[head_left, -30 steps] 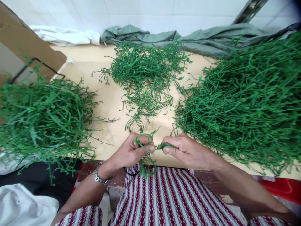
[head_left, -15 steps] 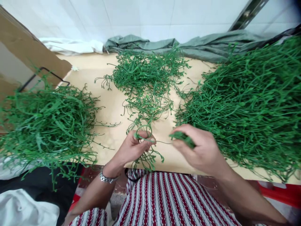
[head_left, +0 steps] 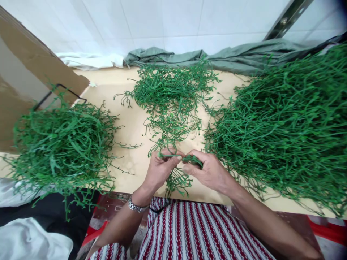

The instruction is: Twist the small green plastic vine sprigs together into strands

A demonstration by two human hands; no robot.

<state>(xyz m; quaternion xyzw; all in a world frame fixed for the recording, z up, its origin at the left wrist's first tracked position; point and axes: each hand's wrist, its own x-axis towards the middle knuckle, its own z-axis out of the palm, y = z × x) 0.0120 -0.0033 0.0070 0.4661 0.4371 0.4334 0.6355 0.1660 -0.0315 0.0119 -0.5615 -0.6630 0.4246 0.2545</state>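
Observation:
My left hand (head_left: 159, 171) is closed, thumb against forefinger, on a thin green stem (head_left: 172, 155). Just to its right, my right hand (head_left: 210, 171) grips a small wad of flat, dark green pieces (head_left: 193, 160); their exact kind is hard to make out. The fingertips of both hands nearly meet over the near part of the table. Beneath the left hand, a few budded green stems (head_left: 179, 182) hang toward the table's front edge. A loose heap of similar stems (head_left: 168, 86) lies beyond the hands and trails down to them.
A tangled pile of green strands (head_left: 65, 141) is at the left, overhanging the front edge. The large stem pile (head_left: 282, 133) covers the right side. Cardboard (head_left: 35, 57) stands at the left; grey-green cloth (head_left: 230, 59) lines the back of the pale table (head_left: 130, 119).
My right hand has moved left, bringing the dark green wad up to the left hand's fingertips. The stem loop at my left hand now lies straighter. The camera view has shifted slightly.

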